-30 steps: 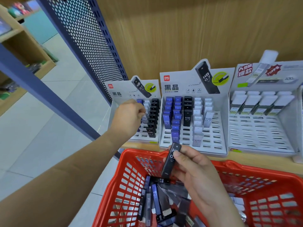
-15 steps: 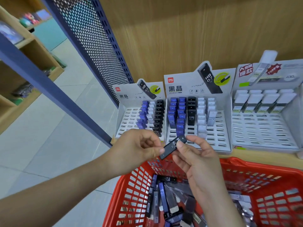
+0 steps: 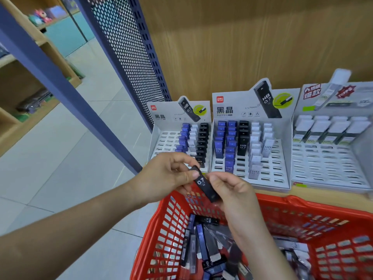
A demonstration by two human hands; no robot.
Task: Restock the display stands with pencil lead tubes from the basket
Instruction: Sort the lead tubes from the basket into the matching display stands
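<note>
A black pencil lead tube [image 3: 203,184] marked 0.7 is held between both hands above the red basket [image 3: 171,229]. My left hand [image 3: 165,178] pinches its upper end with thumb and fingers. My right hand [image 3: 232,190] grips its lower end with curled fingers. The basket holds several loose blue, black and clear tubes [image 3: 201,239]. Behind stand three white display stands: a small left stand [image 3: 163,138], a middle stand [image 3: 278,158] and a right stand [image 3: 323,162], each partly filled with rows of tubes.
The stands sit on a wooden shelf [image 3: 333,201] against a wood-panel wall. A blue perforated metal panel [image 3: 125,47] and a blue slanted post [image 3: 66,85] rise at the left. Tiled floor [image 3: 60,158] and another shelving unit [image 3: 24,98] lie further left.
My left hand came back from the small left stand and took hold of the black tube that my right hand had lifted from the basket. The tube has since tilted the other way.
</note>
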